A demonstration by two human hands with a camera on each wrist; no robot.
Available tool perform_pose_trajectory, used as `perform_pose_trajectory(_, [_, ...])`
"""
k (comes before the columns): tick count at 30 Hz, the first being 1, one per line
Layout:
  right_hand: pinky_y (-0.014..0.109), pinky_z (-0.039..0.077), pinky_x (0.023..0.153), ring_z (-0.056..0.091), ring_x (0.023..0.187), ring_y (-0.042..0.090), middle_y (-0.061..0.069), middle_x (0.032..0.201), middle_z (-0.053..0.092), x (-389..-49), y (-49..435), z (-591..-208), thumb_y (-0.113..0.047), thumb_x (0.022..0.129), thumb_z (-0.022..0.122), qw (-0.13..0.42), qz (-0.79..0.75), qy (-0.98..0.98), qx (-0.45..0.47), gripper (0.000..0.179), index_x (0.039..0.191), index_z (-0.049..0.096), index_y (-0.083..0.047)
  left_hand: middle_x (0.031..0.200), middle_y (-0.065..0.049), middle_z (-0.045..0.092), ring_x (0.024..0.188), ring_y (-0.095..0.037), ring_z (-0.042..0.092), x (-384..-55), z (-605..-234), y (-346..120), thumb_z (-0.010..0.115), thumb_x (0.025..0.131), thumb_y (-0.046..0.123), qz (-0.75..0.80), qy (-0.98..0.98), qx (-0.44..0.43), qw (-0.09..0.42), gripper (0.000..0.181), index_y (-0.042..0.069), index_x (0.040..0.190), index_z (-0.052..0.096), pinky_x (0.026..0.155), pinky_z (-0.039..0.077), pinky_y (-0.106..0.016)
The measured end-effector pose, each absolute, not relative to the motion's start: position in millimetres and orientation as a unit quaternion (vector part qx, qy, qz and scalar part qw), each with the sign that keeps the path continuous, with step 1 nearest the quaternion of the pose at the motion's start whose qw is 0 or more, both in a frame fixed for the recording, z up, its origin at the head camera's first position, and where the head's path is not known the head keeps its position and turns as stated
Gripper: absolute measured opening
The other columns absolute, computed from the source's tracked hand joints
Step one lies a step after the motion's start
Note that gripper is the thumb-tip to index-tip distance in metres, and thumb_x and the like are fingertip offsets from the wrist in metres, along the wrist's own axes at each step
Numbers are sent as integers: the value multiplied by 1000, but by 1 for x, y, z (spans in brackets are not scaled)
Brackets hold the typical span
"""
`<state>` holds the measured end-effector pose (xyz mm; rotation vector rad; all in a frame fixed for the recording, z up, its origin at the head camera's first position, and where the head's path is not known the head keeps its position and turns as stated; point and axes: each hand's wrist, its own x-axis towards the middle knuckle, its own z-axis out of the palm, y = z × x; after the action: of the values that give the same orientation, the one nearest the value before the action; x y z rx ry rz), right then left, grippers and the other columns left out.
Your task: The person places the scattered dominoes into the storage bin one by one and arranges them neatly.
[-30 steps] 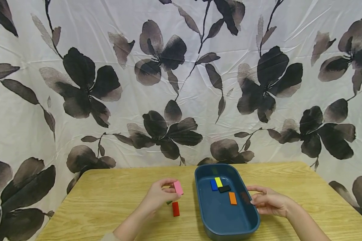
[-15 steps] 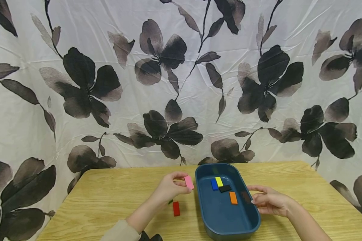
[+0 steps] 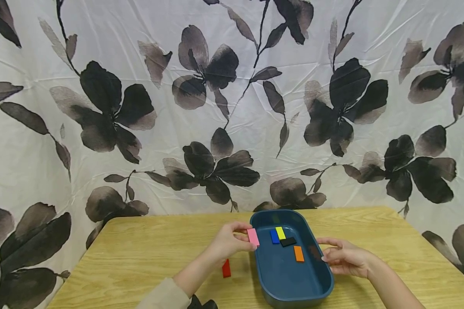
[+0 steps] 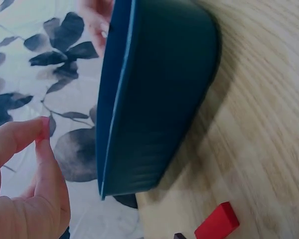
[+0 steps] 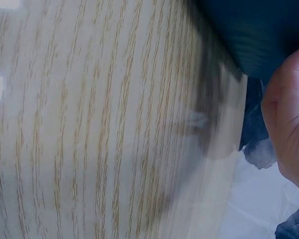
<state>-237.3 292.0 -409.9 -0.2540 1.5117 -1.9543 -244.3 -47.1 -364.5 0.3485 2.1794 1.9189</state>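
My left hand (image 3: 230, 241) pinches a pink domino-shaped block (image 3: 253, 237) between thumb and fingers, just over the left rim of the dark blue bin (image 3: 294, 281). In the left wrist view the block (image 4: 45, 128) shows as a narrow pink edge at the fingertips. On the bin's right side, my right hand (image 3: 348, 258) holds the rim, its thumb tip on top. Inside the bin lie a blue block (image 3: 274, 236), a yellow block (image 3: 280, 233), a black block (image 3: 288, 242) and an orange block (image 3: 299, 253). A red block (image 3: 226, 269) lies on the table, partly covered by my left forearm.
The wooden table (image 3: 147, 257) runs back to a white cloth (image 3: 286, 141) printed with dark flowers. Below the left sleeve, a black object (image 3: 203, 303) shows at the frame's lower edge.
My left hand has carried the pink block rightward, from above the table to the bin's left rim. A green block near the red one is now hidden. My right hand stays put.
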Motion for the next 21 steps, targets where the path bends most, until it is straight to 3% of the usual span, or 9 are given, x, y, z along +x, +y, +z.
perform_pose_trajectory(21, [35,51,82,63,89,18,7,96,62,-237,292,-410,6,87,51,325,-745,574,-99,58,139,25,4,100,-9,55,80,-17,59,-244,-365,-22,77,70,-4,630,759,115,118,48,-2,115,59,74,53,-32])
